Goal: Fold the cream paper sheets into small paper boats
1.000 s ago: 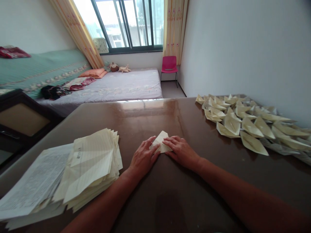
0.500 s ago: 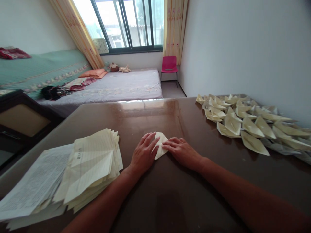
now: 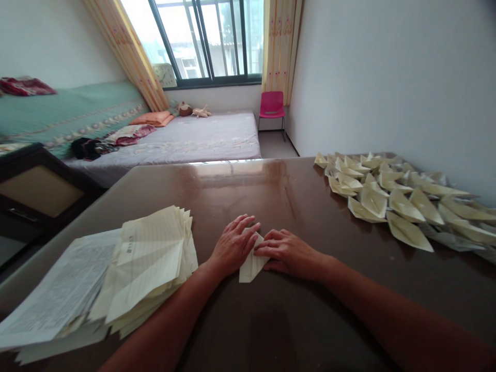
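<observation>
A small piece of folded cream paper (image 3: 250, 267) lies on the brown table, partly covered by both hands. My left hand (image 3: 234, 244) rests over its upper left side, fingers stretched out and lying on it. From the other side, my right hand (image 3: 289, 251) has its bent fingers on top of the paper and its thumb at the right edge, closed on it. The fingertips of the two hands almost meet above the paper.
A stack of lined sheets (image 3: 149, 263) lies left of my left forearm, beside printed sheets (image 3: 64, 289). Many folded paper boats (image 3: 405, 204) crowd the table's right side by the wall. Beyond the table (image 3: 217, 186) are a bed (image 3: 217, 137) and a pink chair (image 3: 272, 106).
The folded paper has turned and moved nearer to me, with a straight-edged end now pointing my way. Both hands have shifted slightly, and the right fingers are more bent.
</observation>
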Demonstrator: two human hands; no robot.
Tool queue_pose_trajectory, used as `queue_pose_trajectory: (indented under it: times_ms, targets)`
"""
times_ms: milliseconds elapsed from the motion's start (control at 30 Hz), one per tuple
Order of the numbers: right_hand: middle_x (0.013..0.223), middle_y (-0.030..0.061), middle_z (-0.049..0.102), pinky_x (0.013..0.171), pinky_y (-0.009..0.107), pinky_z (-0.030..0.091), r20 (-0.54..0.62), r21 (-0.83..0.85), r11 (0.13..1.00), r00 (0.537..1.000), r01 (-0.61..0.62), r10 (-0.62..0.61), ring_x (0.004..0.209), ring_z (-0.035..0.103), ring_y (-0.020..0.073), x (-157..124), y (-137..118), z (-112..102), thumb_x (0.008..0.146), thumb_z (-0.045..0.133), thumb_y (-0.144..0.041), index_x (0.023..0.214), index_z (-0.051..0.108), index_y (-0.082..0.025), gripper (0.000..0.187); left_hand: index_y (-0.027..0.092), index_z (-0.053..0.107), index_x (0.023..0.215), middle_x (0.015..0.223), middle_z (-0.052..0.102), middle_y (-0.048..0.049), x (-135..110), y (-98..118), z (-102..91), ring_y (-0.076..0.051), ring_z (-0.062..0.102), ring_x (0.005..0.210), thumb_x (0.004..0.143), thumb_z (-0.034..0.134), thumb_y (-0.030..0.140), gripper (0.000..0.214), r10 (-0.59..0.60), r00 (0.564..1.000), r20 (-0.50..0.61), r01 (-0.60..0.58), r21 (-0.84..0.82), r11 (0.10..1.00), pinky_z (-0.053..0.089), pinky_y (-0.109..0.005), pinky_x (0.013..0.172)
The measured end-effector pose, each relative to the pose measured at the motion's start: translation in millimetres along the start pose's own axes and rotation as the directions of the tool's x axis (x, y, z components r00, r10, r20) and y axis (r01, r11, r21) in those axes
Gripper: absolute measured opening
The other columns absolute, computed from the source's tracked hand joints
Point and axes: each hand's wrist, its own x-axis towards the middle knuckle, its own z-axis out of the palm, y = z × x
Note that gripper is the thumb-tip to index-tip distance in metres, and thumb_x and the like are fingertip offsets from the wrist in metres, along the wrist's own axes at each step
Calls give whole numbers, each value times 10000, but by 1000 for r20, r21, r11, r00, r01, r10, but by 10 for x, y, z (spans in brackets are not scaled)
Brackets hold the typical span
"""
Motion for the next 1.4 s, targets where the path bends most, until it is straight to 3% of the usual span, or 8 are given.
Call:
queue_pose_trajectory:
  times_ms: [233, 333, 467, 733, 800, 1000, 1267, 1400]
  targets:
    - [1128, 50, 673, 927, 381, 307, -61, -128, 992, 998, -15, 7, 1083, 512, 206, -2, 44, -10, 950, 465, -385, 1139, 611, -241, 280, 285, 620, 1178, 1157, 626, -39, -40, 39, -119, -220, 510, 1069, 944, 437, 328, 300, 6, 998, 60, -9, 54, 999, 458, -382, 886]
    - [1125, 51, 671, 904, 367, 316, -116, -150, 985, 991, -82, 65, 1049, 525, 195, -4, 85, 10, 961, 450, -342, 1104, 626, -237, 250, 272, 634, 1159, 1093, 631, -56, -62, 8, -158, -250, 472, 1120, 923, 473, 353, 296, -24, 1000, 6, 23, 103, 994, 418, -416, 933]
    - [1087, 40, 671, 848, 334, 349, -103, -147, 979, 986, -143, 128, 982, 543, 173, -6, 74, 10, 966, 440, -325, 1063, 641, -238, 240, 273, 594, 1217, 1139, 597, -62, -89, -6, -173, -231, 489, 1085, 913, 487, 365, 335, -36, 998, 55, 28, 149, 988, 438, -377, 883]
    - [1273, 49, 590, 911, 379, 353, -84, -3, 985, 982, -170, 170, 1127, 483, 223, -8, -124, -15, 862, 519, -565, 1254, 552, -278, 486, 238, 572, 1240, 1001, 592, -88, -102, 102, -228, -251, 497, 1007, 912, 463, 421, 391, -102, 993, 58, 82, 288, 954, 441, -387, 829]
    - [1342, 56, 542, 953, 400, 335, -77, -4, 985, 982, -172, 171, 1194, 438, 237, -9, -140, 9, 853, 554, -524, 1324, 493, -277, 535, 241, 576, 1232, 969, 588, -86, -103, 100, -232, -238, 513, 950, 919, 444, 428, 387, -127, 990, 63, 104, 293, 950, 453, -363, 785]
    - [1367, 67, 529, 942, 393, 367, -94, -121, 960, 966, -250, 240, 1211, 432, 232, -15, 56, 84, 965, 406, -286, 1339, 485, -239, 385, 263, 542, 1259, 981, 586, -60, -126, 95, -168, -195, 536, 894, 958, 372, 365, 360, -136, 986, 91, 113, 225, 968, 483, -294, 715]
    - [1321, 80, 567, 970, 401, 363, -92, -127, 976, 982, -177, 166, 1190, 449, 227, -37, 136, 80, 960, 432, -354, 1312, 525, -214, 391, 221, 590, 1136, 1003, 592, -60, -106, 155, -136, -183, 516, 896, 961, 372, 257, 282, -60, 993, 104, 44, 153, 987, 499, -306, 797]
    - [1341, 108, 548, 983, 413, 361, -51, -61, 993, 994, -103, 100, 1200, 438, 239, -45, 100, 39, 880, 495, -552, 1345, 499, -185, 592, 221, 558, 1198, 1093, 585, -72, -117, 184, -255, -215, 513, 985, 913, 483, 416, 353, -14, 987, 161, -6, 122, 992, 503, -342, 845]
